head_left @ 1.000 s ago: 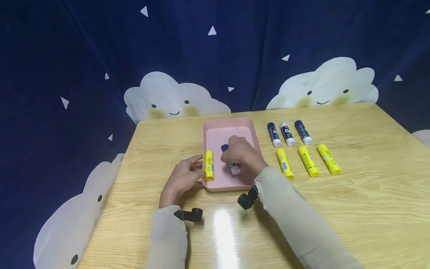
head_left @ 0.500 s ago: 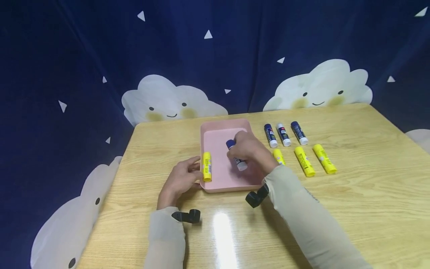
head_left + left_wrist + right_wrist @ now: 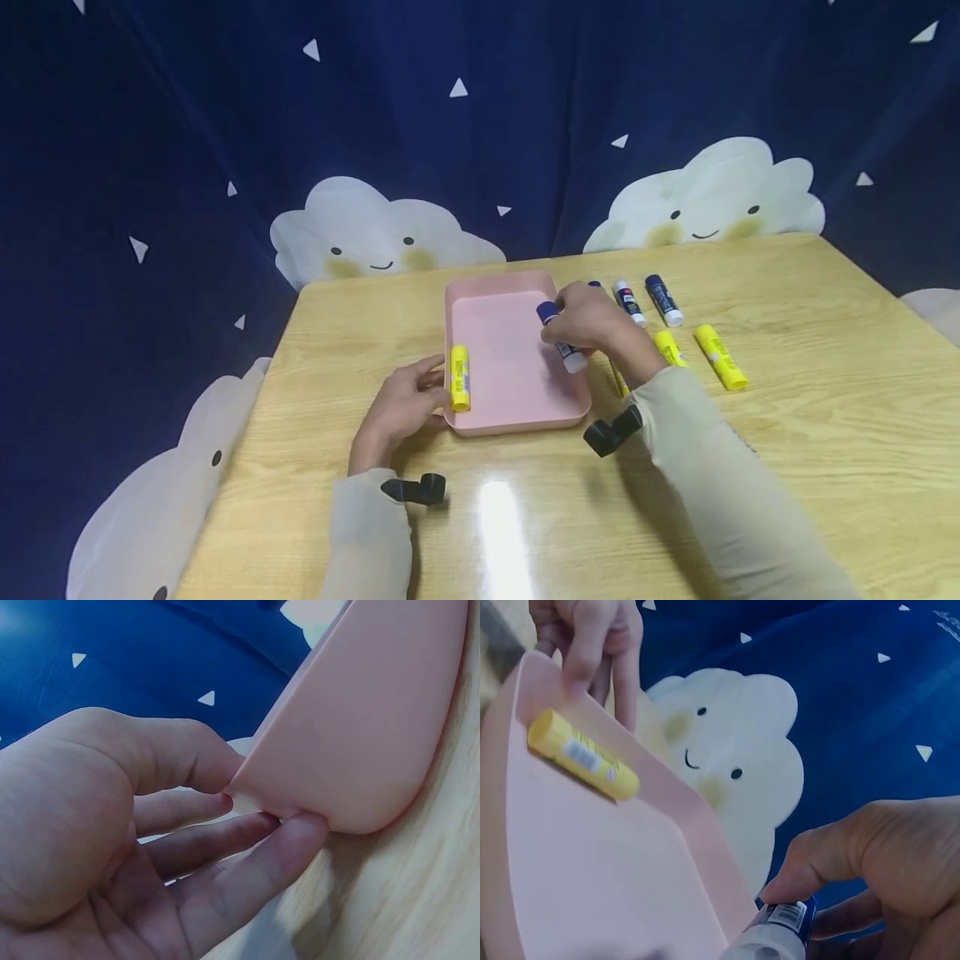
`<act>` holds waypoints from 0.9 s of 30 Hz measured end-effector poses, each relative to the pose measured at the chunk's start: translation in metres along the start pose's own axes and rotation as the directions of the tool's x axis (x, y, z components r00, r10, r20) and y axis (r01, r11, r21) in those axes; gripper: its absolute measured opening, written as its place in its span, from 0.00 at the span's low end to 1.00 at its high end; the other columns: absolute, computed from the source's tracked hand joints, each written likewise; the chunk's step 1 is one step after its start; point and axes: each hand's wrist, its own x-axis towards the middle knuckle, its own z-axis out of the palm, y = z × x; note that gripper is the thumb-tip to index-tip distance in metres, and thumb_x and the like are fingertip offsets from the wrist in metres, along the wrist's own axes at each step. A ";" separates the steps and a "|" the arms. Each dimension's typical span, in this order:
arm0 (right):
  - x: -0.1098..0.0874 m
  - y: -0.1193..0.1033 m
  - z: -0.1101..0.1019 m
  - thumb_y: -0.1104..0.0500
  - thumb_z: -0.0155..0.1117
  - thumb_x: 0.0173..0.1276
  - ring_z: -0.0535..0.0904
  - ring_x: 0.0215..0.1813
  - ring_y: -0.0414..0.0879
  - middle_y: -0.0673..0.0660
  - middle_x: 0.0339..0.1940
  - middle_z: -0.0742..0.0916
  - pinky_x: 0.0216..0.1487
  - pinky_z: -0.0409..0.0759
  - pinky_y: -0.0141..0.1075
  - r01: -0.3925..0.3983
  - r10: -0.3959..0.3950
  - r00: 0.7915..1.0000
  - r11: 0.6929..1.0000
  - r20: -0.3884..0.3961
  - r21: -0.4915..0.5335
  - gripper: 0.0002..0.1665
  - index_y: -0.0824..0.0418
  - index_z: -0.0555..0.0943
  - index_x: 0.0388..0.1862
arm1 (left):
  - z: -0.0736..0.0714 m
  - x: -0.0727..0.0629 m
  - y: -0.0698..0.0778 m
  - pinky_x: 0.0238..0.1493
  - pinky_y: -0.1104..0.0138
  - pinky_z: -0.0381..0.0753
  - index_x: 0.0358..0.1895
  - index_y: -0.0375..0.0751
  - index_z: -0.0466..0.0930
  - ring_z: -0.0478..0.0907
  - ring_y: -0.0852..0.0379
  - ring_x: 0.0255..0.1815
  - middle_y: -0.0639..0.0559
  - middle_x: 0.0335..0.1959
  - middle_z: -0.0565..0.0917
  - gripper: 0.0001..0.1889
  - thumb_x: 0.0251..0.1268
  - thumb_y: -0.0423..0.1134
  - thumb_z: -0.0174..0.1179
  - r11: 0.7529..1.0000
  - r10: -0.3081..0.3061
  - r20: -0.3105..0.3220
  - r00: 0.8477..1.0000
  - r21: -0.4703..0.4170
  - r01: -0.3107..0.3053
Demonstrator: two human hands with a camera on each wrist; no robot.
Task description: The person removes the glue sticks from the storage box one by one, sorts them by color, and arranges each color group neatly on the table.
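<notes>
My right hand (image 3: pixel 596 321) pinches a dark blue glue stick (image 3: pixel 567 353) with a white end, held tilted over the right rim of the pink tray (image 3: pixel 502 412). In the right wrist view its barcode label and white end (image 3: pixel 769 943) show below the thumb. On the tray's left side, my left hand (image 3: pixel 397 407) grips the wall, thumb at the rim and other fingers against the outside, as the left wrist view shows. A yellow glue stick (image 3: pixel 460 379) lies inside the tray along that left wall.
Right of the tray, a back row holds blue-and-white glue sticks (image 3: pixel 628 302) and a front row yellow ones (image 3: pixel 720 357). My right hand and wrist partly hide the nearest of both. Behind the wooden table (image 3: pixel 360 325) hangs a dark blue curtain (image 3: pixel 420 133) with clouds.
My right hand has carried the blue glue stick rightward, from over the tray's middle to its right rim. The left hand stays on the tray, and the yellow stick inside has not moved.
</notes>
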 end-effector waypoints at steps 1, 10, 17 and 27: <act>0.000 0.003 -0.002 0.59 0.67 0.59 0.82 0.36 0.54 0.67 0.42 0.83 0.30 0.86 0.39 -0.003 0.003 1.000 1.000 0.001 -0.003 0.34 0.73 0.73 0.63 | 0.000 0.000 0.000 0.38 0.61 0.88 0.75 0.45 0.67 0.81 0.48 0.51 0.44 0.63 0.78 0.39 0.54 0.28 0.61 1.000 -0.006 -0.003 1.000 0.001 0.006; 0.000 0.033 -0.019 0.59 0.66 0.59 0.82 0.40 0.56 0.70 0.48 0.82 0.31 0.87 0.40 -0.003 0.003 1.000 1.000 -0.018 -0.024 0.39 0.77 0.69 0.66 | 0.000 0.000 -0.003 0.38 0.62 0.88 0.74 0.46 0.67 0.82 0.50 0.50 0.45 0.62 0.79 0.41 0.51 0.28 0.62 1.000 -0.014 -0.016 1.000 0.003 0.014; 0.001 0.054 -0.033 0.58 0.67 0.60 0.82 0.41 0.57 0.73 0.49 0.81 0.31 0.87 0.41 -0.013 0.014 0.999 1.000 -0.045 0.008 0.40 0.78 0.67 0.67 | 0.001 0.001 -0.002 0.39 0.62 0.87 0.74 0.45 0.67 0.81 0.49 0.52 0.44 0.63 0.78 0.38 0.56 0.29 0.62 1.000 0.000 -0.012 1.000 0.008 0.000; 0.005 0.087 -0.052 0.57 0.71 0.60 0.81 0.46 0.62 0.77 0.53 0.77 0.34 0.88 0.44 -0.057 0.059 0.996 0.998 -0.060 0.028 0.44 0.81 0.65 0.66 | 0.001 -0.001 -0.002 0.37 0.61 0.88 0.74 0.44 0.67 0.82 0.49 0.50 0.43 0.62 0.79 0.39 0.54 0.28 0.61 1.000 0.008 -0.009 1.000 -0.018 -0.008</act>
